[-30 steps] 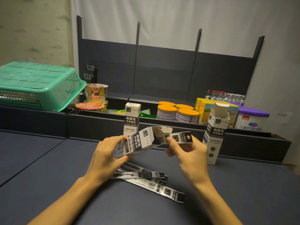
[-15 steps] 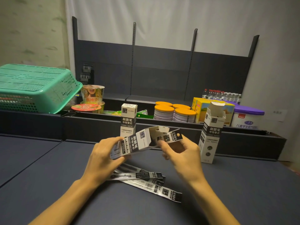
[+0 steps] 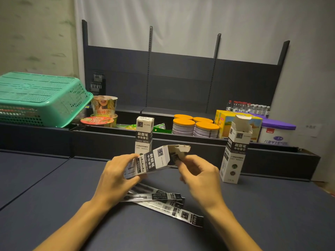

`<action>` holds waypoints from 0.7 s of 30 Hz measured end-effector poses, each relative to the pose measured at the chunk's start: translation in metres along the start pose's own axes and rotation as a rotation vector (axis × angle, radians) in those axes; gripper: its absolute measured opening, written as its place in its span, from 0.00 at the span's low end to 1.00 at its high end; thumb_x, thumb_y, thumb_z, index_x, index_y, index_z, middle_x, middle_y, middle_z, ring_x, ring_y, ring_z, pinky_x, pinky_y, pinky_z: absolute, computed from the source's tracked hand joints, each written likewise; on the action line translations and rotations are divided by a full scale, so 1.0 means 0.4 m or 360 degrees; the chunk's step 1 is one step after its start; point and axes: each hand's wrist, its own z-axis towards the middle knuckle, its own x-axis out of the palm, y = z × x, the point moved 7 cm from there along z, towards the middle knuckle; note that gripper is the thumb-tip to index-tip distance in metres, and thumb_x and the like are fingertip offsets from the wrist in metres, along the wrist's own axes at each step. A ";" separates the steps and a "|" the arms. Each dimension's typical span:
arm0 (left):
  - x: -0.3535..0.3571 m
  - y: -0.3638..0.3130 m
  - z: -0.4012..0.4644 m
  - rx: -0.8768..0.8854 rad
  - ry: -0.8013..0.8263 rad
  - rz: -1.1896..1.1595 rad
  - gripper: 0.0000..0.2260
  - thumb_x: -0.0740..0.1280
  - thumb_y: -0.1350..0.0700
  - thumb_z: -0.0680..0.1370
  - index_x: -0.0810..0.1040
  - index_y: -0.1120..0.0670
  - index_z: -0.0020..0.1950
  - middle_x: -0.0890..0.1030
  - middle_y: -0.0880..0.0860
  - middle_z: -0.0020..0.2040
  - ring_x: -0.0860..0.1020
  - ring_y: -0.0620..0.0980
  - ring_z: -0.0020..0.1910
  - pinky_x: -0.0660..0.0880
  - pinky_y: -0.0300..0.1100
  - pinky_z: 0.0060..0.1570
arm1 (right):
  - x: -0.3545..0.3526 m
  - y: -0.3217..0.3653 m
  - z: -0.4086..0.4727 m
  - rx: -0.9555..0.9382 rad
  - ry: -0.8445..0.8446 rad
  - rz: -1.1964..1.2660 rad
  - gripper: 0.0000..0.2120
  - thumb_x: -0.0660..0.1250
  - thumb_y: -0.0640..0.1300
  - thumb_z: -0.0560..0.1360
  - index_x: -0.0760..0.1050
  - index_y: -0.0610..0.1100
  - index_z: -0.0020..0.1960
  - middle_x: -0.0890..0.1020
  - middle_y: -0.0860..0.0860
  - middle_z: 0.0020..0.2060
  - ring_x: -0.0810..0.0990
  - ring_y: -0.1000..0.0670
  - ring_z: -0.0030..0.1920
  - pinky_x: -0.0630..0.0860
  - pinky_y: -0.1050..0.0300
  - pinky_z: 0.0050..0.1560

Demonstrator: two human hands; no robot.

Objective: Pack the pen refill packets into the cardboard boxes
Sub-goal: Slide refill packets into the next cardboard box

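Held box (image 3: 150,162) lay nearly level, open end right; gripped by left hand (image 3: 116,180), right hand (image 3: 197,180) pinching a packet (image 3: 175,157) at its mouth. Behind: two boxes upright. Below: about three packets (image 3: 163,201).

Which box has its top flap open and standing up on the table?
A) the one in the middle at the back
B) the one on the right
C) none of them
B: the right box stands with its flap up; the middle box is closed.
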 end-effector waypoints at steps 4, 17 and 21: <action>0.000 0.001 0.001 -0.0001 0.0001 0.0000 0.25 0.67 0.40 0.68 0.73 0.49 0.63 0.79 0.48 0.56 0.73 0.44 0.52 0.72 0.46 0.50 | -0.008 0.019 -0.007 -0.0091 -0.0048 -0.0033 0.08 0.71 0.42 0.75 0.79 0.57 0.48 0.83 0.56 0.38 0.82 0.49 0.39 0.80 0.47 0.37; 0.003 0.006 -0.001 0.0006 -0.0006 0.0006 0.26 0.72 0.45 0.67 0.72 0.47 0.63 0.79 0.48 0.56 0.74 0.44 0.53 0.73 0.47 0.51 | -0.002 0.014 -0.005 -0.0124 -0.0024 -0.0188 0.10 0.68 0.38 0.77 0.79 0.54 0.48 0.82 0.55 0.34 0.81 0.51 0.34 0.78 0.50 0.35; 0.001 0.003 -0.001 0.0016 -0.0008 0.0009 0.25 0.69 0.42 0.68 0.71 0.47 0.63 0.79 0.48 0.56 0.73 0.44 0.53 0.72 0.45 0.51 | -0.009 0.007 -0.002 -0.0104 -0.0076 -0.0255 0.05 0.69 0.39 0.76 0.81 0.48 0.46 0.82 0.56 0.35 0.81 0.52 0.35 0.79 0.52 0.35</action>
